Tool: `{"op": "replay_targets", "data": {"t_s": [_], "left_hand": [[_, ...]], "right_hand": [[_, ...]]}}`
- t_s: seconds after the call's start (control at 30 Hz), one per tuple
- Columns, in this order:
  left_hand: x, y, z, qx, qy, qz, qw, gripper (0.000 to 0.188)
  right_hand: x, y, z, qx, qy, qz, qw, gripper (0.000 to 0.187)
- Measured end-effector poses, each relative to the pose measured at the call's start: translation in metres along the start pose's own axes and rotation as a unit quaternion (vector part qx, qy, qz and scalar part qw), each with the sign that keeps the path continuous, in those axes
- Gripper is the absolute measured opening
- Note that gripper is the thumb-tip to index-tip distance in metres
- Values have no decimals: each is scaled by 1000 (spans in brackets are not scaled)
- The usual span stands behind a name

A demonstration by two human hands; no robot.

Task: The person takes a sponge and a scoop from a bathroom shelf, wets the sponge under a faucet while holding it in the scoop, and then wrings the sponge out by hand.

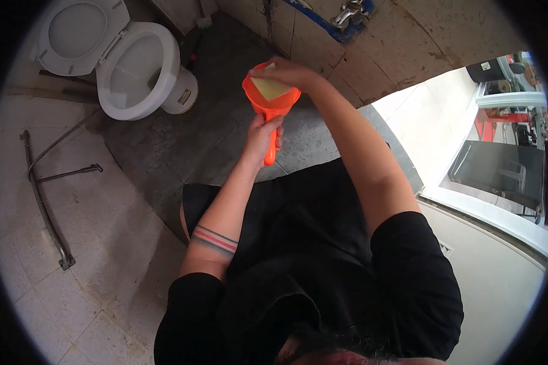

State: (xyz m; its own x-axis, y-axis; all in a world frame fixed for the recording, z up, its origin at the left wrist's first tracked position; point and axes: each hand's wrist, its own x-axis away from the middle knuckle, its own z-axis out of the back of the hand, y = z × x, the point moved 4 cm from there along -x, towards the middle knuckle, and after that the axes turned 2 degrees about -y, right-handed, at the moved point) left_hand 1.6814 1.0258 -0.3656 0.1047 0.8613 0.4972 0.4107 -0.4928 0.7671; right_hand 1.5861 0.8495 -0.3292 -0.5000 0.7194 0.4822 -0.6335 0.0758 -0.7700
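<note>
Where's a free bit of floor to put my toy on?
The grey floor looks bare between the toilet and the left hand. A smaller bare patch lies between that hand and the right forearm. The orange scoop is crowded: the left hand grips its handle, and the right hand and a pale yellow piece fill much of its mouth.
</note>
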Motion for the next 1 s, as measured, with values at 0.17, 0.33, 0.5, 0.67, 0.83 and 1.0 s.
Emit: {"op": "replay_targets", "data": {"t_s": [0.17, 0.33, 0.5, 0.67, 0.83, 1.0], "left_hand": [[1, 4, -4, -19, -13, -11, 1000, 23], [4, 7, -13, -25, -20, -1, 1000, 22], [3, 1, -14, -32, -24, 3, 999, 22], [6, -3, -19, -32, -32, 13, 999, 21], [9, 0, -29, -26, -48, 24, 998, 21], [6, -3, -28, -12, -41, 27, 999, 22]], "right_hand": [[18, 15, 18, -265, 20, 50, 963, 97], [16, 45, 21, -323, 111, 52, 939, 86], [15, 53, 19, -315, 185, 85, 927, 60], [19, 34, 10, -244, 242, 177, 922, 27], [11, 34, 14, -144, 277, 137, 940, 16], [-1, 49, 11, -327, 216, 131, 911, 21]]}}
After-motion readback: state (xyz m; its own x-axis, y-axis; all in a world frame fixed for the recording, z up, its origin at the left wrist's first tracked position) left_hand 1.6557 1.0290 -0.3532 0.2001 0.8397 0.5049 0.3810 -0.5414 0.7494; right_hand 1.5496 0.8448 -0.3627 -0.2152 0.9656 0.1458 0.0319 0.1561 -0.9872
